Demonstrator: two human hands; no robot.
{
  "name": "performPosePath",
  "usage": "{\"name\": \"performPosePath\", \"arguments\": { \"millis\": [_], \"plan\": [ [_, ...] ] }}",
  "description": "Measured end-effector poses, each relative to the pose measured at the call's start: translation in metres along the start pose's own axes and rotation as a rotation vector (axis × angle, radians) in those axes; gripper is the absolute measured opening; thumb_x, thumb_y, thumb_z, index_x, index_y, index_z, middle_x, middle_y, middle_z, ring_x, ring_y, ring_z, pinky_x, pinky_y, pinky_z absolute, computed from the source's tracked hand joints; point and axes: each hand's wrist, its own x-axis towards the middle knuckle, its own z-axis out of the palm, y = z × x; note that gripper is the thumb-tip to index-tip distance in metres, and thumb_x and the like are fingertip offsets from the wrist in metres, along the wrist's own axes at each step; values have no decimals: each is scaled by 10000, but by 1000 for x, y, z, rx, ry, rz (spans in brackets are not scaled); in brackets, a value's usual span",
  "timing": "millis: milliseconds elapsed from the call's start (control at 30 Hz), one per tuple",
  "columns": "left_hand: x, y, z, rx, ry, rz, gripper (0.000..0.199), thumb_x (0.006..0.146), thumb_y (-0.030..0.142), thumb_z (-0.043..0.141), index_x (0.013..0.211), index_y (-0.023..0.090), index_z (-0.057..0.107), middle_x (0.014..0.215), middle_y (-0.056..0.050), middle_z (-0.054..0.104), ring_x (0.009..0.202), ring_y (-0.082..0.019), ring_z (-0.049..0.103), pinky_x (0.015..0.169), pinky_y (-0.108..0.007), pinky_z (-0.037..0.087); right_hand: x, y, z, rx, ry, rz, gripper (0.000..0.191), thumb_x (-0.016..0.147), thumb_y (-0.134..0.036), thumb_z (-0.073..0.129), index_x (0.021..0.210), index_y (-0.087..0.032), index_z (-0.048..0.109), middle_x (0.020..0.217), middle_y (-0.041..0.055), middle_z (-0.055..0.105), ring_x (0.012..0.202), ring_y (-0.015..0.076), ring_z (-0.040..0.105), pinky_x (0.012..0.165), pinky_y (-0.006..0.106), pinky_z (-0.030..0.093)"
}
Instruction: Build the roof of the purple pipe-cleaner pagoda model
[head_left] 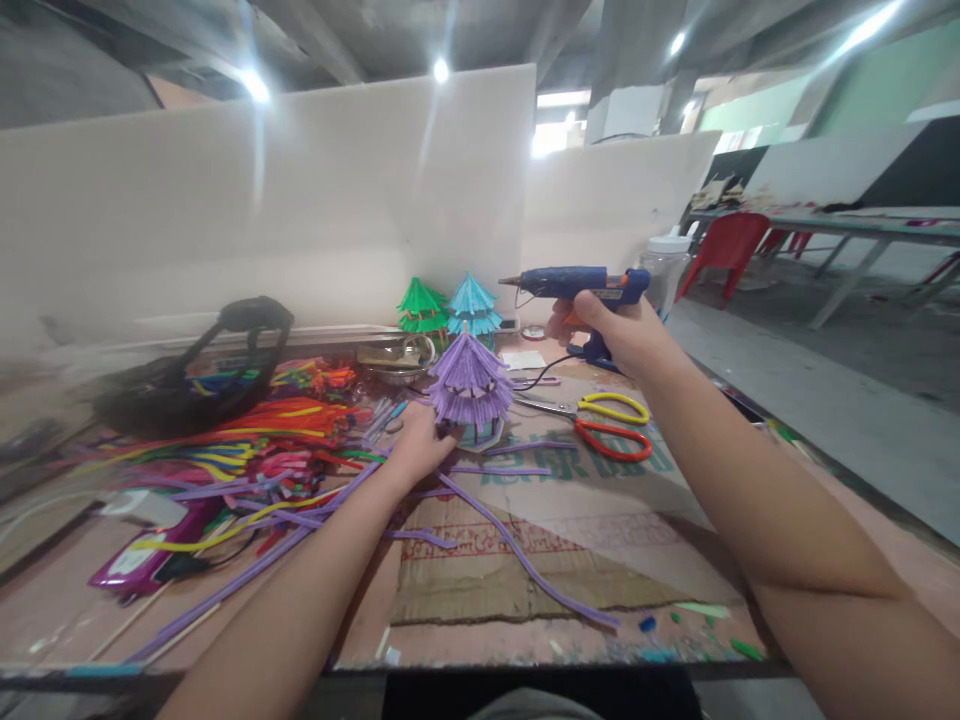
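Steady purple tiered model (470,388) at frame centre low down with left hand (421,447), closure hidden, angling glue gun (562,283), clamped in right hand (624,335), clear of skin.

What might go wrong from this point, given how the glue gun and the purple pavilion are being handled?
The glue gun in the right hand could drip from its raised nozzle. Its cord runs close to the scissors and might snag. The left hand could tip the purple pavilion.
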Motion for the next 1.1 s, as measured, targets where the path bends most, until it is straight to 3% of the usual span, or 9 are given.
{"name": "performPosePath", "arguments": {
  "millis": [367, 433, 533, 600, 667, 733, 833, 933, 1100],
  "plan": [
    [2, 2, -2, 35, -13, -11, 273, 830, 353, 566, 1011, 150, 590, 994, -104, 625, 991, -257, 563, 899, -394, 454, 1, 0, 0, 15, 20, 13, 524, 740, -713, 650, 839, -198, 636, 752, 47, 685, 666, 172, 661, 657, 321, 568],
    [1, 6, -14, 75, -68, -69, 302, 802, 372, 606, 1006, 149, 602, 984, -105, 637, 954, -255, 581, 859, -374, 463, 1, 1, 0, 15, 27, 5, 528, 737, -718, 649, 844, -202, 634, 758, 44, 688, 670, 173, 664, 662, 320, 568],
    [-5, 18, -48, 94, -242, -166, 345, 704, 401, 714, 959, 179, 646, 873, -60, 668, 774, -220, 607, 691, -298, 453, 1, 0, 0, 2, 43, -2, 529, 738, -720, 646, 861, -205, 637, 760, 44, 688, 675, 179, 663, 670, 328, 568],
    [-10, 32, -71, 98, -294, -255, 235, 742, 416, 671, 778, 184, 672, 706, -40, 660, 661, -198, 594, 608, -273, 408, 1, -1, 0, -9, 49, -4, 523, 745, -713, 645, 862, -203, 642, 756, 44, 686, 675, 180, 661, 669, 328, 567],
    [-13, 48, -83, -20, -282, -254, 353, 831, 485, 561, 675, 184, 658, 643, -35, 650, 628, -181, 594, 584, -260, 393, 1, -2, 0, -8, 51, -11, 510, 752, -701, 648, 851, -200, 644, 752, 43, 684, 669, 175, 657, 660, 321, 564],
    [-13, 63, -79, -268, -229, -261, 414, 839, 540, 537, 688, 176, 664, 607, -19, 638, 585, -158, 587, 566, -244, 405, 0, -3, 0, 7, 46, -18, 492, 759, -684, 654, 839, -199, 643, 746, 40, 683, 654, 166, 651, 644, 311, 558],
    [-10, 75, -55, -569, -92, -343, 432, 788, 569, 608, 881, 158, 702, 647, -8, 646, 491, -112, 520, 474, -223, 370, -1, -6, 1, 23, 17, -30, 467, 782, -659, 650, 841, -196, 645, 756, 40, 685, 636, 152, 638, 645, 306, 550],
    [-5, 78, -33, -836, -46, -447, 499, 717, 609, 671, 902, 145, 691, 673, -4, 644, 429, -76, 482, 397, -202, 311, -2, -8, 1, 10, -1, -43, 470, 790, -661, 639, 858, -197, 650, 763, 43, 688, 636, 151, 633, 638, 302, 540],
    [3, 87, -28, -1086, 13, -556, 568, 581, 617, 780, 848, 135, 643, 620, 18, 620, 409, -53, 490, 353, -169, 285, -2, -10, 3, -25, -47, -61, 486, 800, -681, 612, 846, -199, 652, 751, 46, 693, 630, 151, 629, 612, 294, 524]
  ]
}}
